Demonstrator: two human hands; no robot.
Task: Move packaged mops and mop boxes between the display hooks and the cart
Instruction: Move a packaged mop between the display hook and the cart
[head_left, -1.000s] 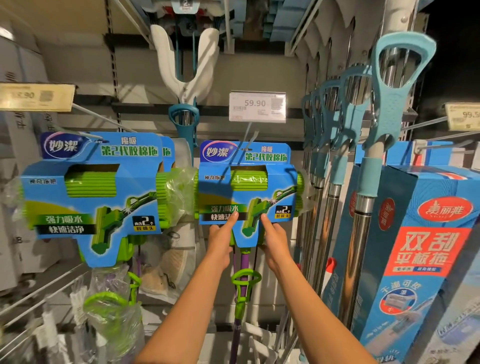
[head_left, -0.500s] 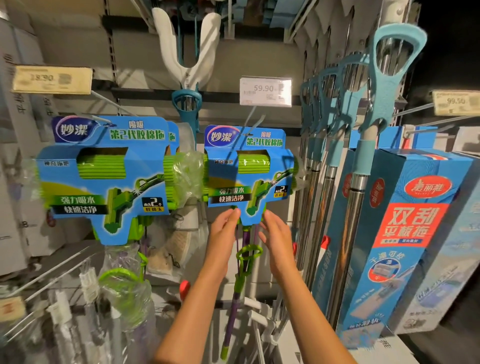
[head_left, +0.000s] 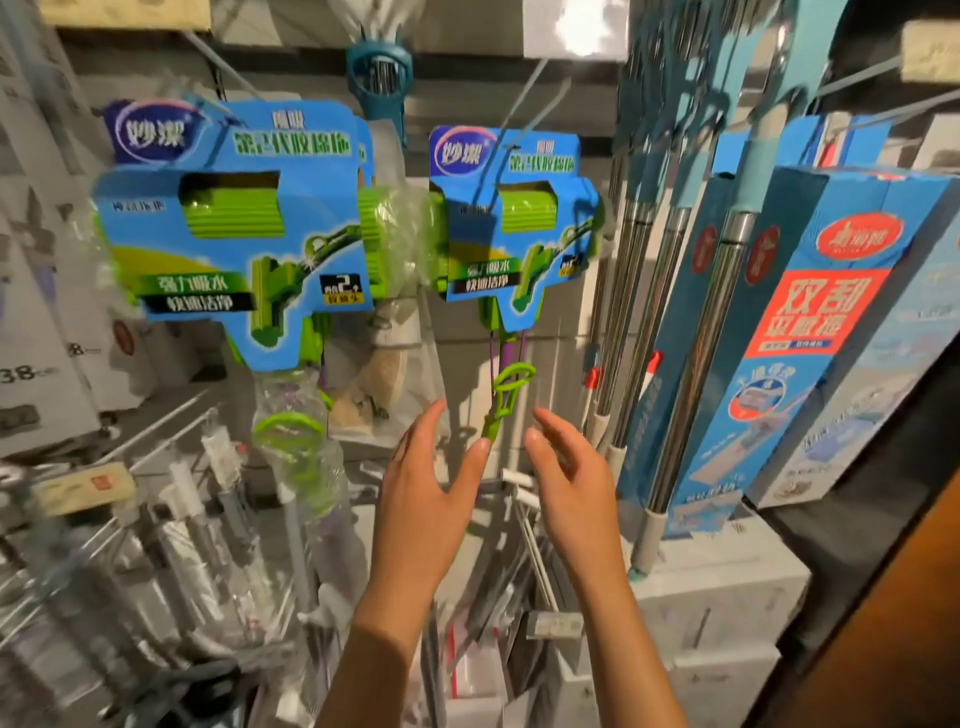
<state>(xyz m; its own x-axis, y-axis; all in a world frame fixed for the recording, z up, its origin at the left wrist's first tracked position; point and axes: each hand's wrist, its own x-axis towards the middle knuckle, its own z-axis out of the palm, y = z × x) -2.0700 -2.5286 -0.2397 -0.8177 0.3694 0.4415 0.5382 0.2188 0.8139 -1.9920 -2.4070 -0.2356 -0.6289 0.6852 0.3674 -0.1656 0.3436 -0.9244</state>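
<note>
- You have 2 hands up: left hand (head_left: 426, 499), right hand (head_left: 571, 483), neither holding anything.
- Above your left hand: 2 blue-carded sponge mops, the near mop pack (head_left: 234, 228) and the far mop pack (head_left: 514, 218).
- Right of your right hand: 1 blue mop box (head_left: 810, 332) faces you.

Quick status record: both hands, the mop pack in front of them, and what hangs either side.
left hand: open, holds nothing, below the pack
right hand: open, holds nothing, below the pack
middle mop pack: hangs on its hook, apart from both hands
green pull handle: hangs under the pack, between the hands
left mop pack: on its hook
blue mop box: right of the steel poles
</note>
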